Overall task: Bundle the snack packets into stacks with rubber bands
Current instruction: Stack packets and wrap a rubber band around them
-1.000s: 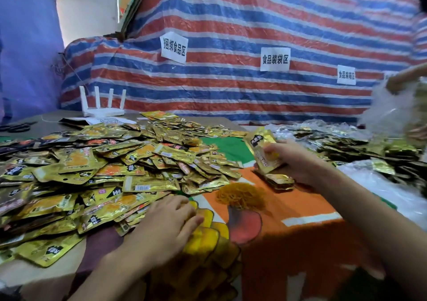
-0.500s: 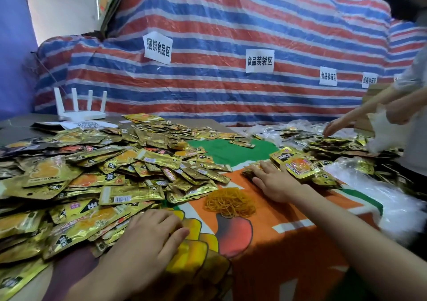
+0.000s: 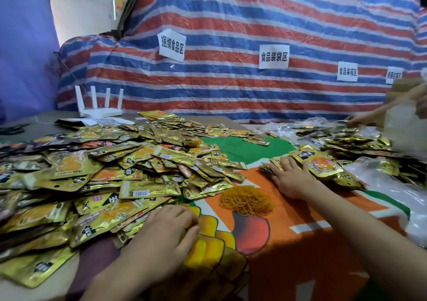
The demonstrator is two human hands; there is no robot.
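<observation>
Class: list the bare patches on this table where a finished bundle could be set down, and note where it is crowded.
Free: the green cloth between the big packet heap and the right-hand pile; the orange cloth from the rubber bands to the near edge. Crowded: both packet piles.

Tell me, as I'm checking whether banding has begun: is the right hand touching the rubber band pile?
Apart. The head view shows bare orange cloth between the right hand and the rubber band pile.
</observation>
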